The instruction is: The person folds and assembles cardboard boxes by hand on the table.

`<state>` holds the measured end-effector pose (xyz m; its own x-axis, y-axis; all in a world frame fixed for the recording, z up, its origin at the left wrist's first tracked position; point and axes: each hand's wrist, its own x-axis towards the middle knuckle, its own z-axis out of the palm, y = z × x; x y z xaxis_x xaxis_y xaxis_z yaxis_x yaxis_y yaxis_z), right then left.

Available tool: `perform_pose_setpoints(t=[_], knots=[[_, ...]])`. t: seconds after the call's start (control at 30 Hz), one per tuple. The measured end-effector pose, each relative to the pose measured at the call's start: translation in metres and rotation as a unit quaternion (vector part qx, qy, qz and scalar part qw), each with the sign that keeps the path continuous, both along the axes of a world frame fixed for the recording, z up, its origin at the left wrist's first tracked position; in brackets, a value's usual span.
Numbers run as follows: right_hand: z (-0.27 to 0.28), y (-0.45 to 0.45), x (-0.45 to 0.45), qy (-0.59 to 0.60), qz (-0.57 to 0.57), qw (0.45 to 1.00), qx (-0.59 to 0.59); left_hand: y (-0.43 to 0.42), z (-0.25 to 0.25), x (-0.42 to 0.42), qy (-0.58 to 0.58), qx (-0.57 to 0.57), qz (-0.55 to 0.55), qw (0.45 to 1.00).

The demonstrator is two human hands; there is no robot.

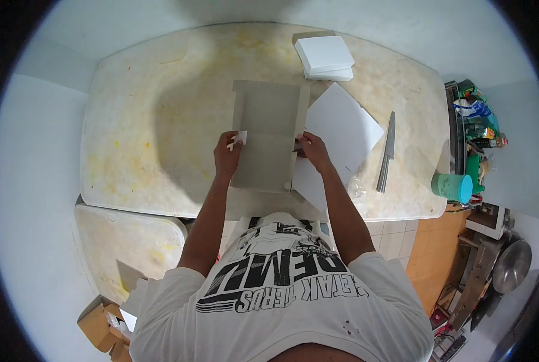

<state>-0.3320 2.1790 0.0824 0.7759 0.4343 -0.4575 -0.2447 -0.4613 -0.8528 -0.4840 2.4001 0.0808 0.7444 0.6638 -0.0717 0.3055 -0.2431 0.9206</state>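
Observation:
A grey-sided cardboard box blank [268, 120] lies in front of me, its long edges partly folded up. My left hand [226, 158] is closed on its left edge, with a small white flap showing at the fingertips. At the opposite edge, my right hand [315, 152] pinches the cardboard between thumb and fingers; part of that grip is hidden. White flat cardboard sheets [345, 123] lie just right of the blank, partly under my right forearm.
A knife [388, 151] rests on the table [124, 120] to the right. White folded boxes [325, 54] are stacked at the back. A turquoise-lidded container [453, 187] stands at the right edge, near bottles and packets [483, 130]. An open brown carton [103, 326] sits lower left.

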Motion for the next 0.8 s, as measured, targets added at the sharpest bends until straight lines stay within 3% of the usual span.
perform_pose_setpoints(t=[0.07, 0.17, 0.33, 0.43, 0.57, 0.8], knots=[[0.011, 0.0, -0.001, 0.008, 0.032, 0.999, 0.01, 0.001, 0.01, 0.002, -0.002, -0.055, 0.01, 0.998], [0.028, 0.005, -0.003, -0.142, 0.12, 0.98, -0.068, 0.005, 0.02, 0.003, 0.003, -0.096, -0.01, 0.995], [0.028, 0.014, -0.007, -0.119, 0.077, 0.989, -0.035, 0.022, 0.009, 0.006, 0.052, -0.033, -0.1, 0.993], [0.035, 0.019, -0.008, -0.14, 0.087, 0.985, -0.049, 0.024, 0.003, 0.009, 0.051, -0.09, -0.098, 0.99], [0.04, 0.018, -0.011, -0.146, 0.124, 0.979, -0.072, 0.024, -0.006, 0.008, 0.017, -0.075, -0.08, 0.994], [0.035, 0.01, -0.013, -0.124, 0.156, 0.98, -0.01, 0.014, 0.013, 0.007, -0.04, -0.087, -0.068, 0.993]])
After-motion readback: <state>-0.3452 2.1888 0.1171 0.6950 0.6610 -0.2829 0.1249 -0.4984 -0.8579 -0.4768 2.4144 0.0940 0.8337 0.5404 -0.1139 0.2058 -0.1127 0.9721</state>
